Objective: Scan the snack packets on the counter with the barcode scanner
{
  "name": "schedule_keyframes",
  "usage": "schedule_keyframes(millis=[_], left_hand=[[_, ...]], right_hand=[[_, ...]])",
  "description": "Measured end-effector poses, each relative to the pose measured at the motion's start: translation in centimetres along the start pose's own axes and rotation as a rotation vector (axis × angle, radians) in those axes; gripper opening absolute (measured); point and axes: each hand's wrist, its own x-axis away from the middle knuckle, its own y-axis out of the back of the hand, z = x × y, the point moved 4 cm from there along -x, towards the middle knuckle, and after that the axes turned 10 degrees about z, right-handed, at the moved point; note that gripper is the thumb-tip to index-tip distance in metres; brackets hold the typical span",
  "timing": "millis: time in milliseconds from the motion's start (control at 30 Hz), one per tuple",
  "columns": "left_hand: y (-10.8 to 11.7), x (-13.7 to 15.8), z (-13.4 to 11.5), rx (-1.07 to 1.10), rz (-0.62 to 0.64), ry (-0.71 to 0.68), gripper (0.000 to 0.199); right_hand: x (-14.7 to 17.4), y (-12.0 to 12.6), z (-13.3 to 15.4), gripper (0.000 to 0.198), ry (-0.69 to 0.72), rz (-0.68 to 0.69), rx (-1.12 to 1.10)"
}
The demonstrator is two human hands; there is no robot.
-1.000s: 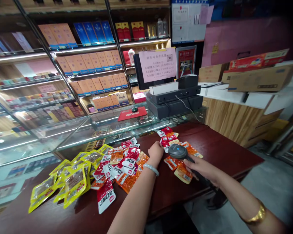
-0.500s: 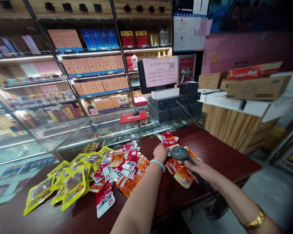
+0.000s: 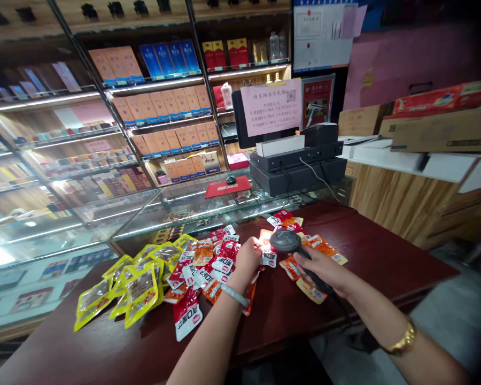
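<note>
My right hand (image 3: 318,270) is wrapped round the handle of a black barcode scanner (image 3: 285,240), whose head points left above the table. Close to the scanner head, my left hand (image 3: 248,259) pinches the edge of a small snack packet (image 3: 265,238). A light patch shows on this packet; the scanner hides part of it. Left of my left hand lies a heap of red-and-white packets (image 3: 188,315) mixed with orange ones (image 3: 203,252). Yellow-edged clear packets (image 3: 140,291) are piled farther left. Under and beyond the scanner are more orange packets (image 3: 324,248) and red ones.
The packets lie on a dark red table (image 3: 385,262). Behind it stand a glass display counter (image 3: 144,219), a red pad (image 3: 220,187) with a mouse, and a monitor over black boxes (image 3: 264,179). Cardboard boxes (image 3: 436,131) sit on a wooden cabinet at right.
My left hand has moved left and toward me from the far packets, and now a packet is in its fingers by the scanner. The scanner has shifted slightly left; the view has shifted too.
</note>
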Motion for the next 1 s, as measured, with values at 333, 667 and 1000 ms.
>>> schedule_keyframes(millis=[333,667,1000], left_hand=[[4.5,3.4,0.1,-0.347,-0.251,0.031,0.038],[-6.1,2.6,-8.6,-0.389,0.114,-0.2,0.055],[-2.6,2.5,-2.4,-0.15,0.143,0.012,0.054]], right_hand=[[2.4,2.8,-1.0,0.049,-0.008,-0.067,0.047],[5.5,3.5,-1.4,0.053,-0.042,-0.159,-0.015],[4.9,2.9,-2.0,0.047,-0.021,-0.078,0.0]])
